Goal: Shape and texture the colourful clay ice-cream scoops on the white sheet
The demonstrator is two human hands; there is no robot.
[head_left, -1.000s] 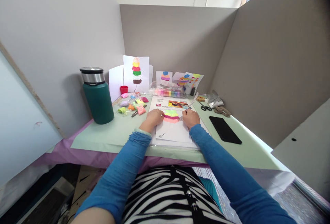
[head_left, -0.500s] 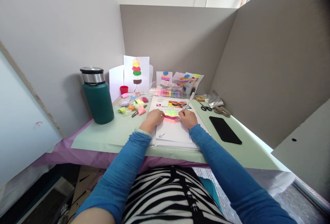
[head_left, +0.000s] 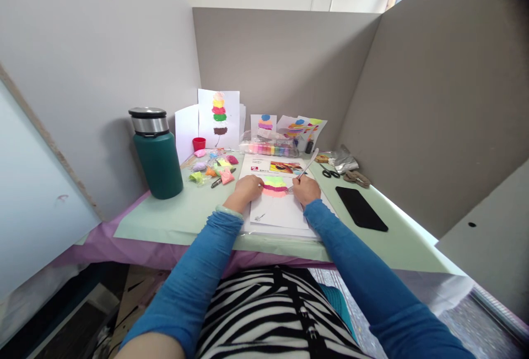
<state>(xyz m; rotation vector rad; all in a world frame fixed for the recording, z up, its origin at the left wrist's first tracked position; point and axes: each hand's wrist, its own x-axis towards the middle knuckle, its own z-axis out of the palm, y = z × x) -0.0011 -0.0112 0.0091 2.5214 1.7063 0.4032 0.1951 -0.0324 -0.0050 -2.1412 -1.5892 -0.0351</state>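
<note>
A white sheet (head_left: 281,213) lies on a stack of paper on the desk, with bands of yellow-green, magenta and pink clay (head_left: 275,188) near its top. My right hand (head_left: 306,189) is closed round a fork (head_left: 308,165); its handle slants up to the right and its tines point at the right end of the clay. At the left end of the bands, my left hand (head_left: 248,189) rests on the sheet's left edge with its fingers together; whether they pinch anything is too small to tell.
A green bottle (head_left: 157,163) stands at the left. Bagged clay lumps (head_left: 210,172) and a red cup (head_left: 199,143) sit behind my left hand. Scissors (head_left: 329,172) and a black phone (head_left: 361,208) lie at the right. A clay picture (head_left: 230,128) leans at the back.
My right hand has moved a little to the right with the fork, and the tines are now at the right end of the clay. My left hand has stayed in place.
</note>
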